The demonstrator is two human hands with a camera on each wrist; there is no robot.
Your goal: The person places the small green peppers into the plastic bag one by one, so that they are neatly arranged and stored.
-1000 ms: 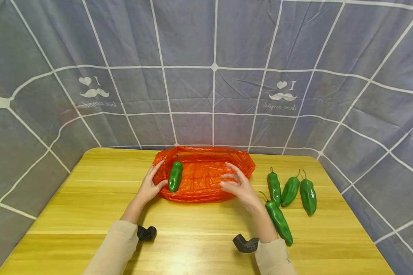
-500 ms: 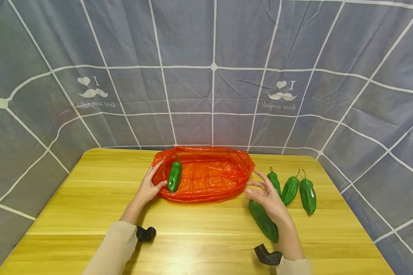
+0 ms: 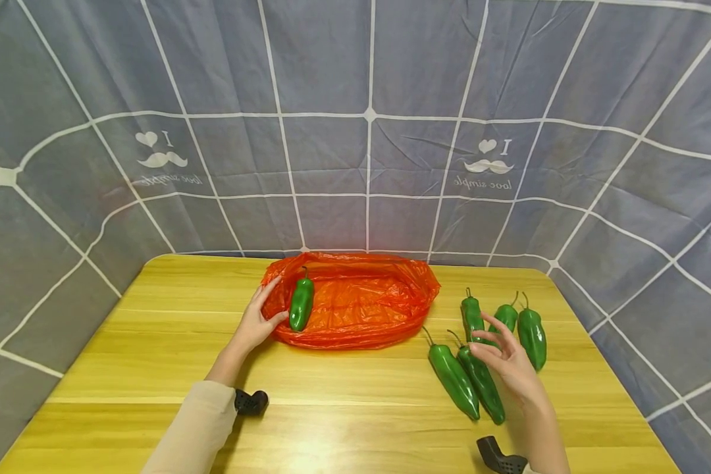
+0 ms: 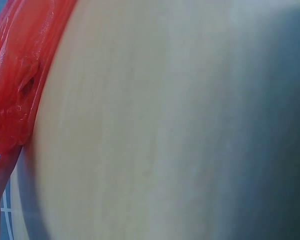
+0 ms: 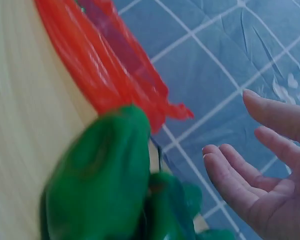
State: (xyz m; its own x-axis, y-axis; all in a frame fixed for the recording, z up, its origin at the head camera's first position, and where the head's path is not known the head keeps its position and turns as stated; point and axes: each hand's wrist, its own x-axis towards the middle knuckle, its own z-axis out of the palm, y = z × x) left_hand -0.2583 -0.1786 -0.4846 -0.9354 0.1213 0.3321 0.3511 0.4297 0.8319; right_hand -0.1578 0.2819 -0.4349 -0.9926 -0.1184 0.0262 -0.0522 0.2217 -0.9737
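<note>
Peppers [image 3: 453,382], five long, tapering, glossy green ones with thin stems, are lying on the yellow wood-grain counter [image 3: 332,408] at the person's right. The bare right hand [image 3: 512,368] is hovering over this group and is being by far the nearer of the two; its grip is standing spread, thumb and fingers parted and holding nothing. The second pepper from the left [image 3: 482,388] is lying just to the left of that grip and partly below the thumb. Its long axis is running aslant, stem end pointing far and left, tip pointing near and right, with the thumb tip hanging near the stem end; contact is not showing clearly. A shorter pepper [image 3: 470,313] is pointing almost straight away from the person, its right edge passing behind the fingertips.

Well off to the left, a crinkled, translucent red-orange plastic bag [image 3: 355,337] is gaping wide, and a sixth pepper [image 3: 301,306] is resting inside against its left end, stem pointing away. The bare left hand [image 3: 257,324] is touching that end, its grip spreading along the film, thumb and forefinger well parted.
</note>
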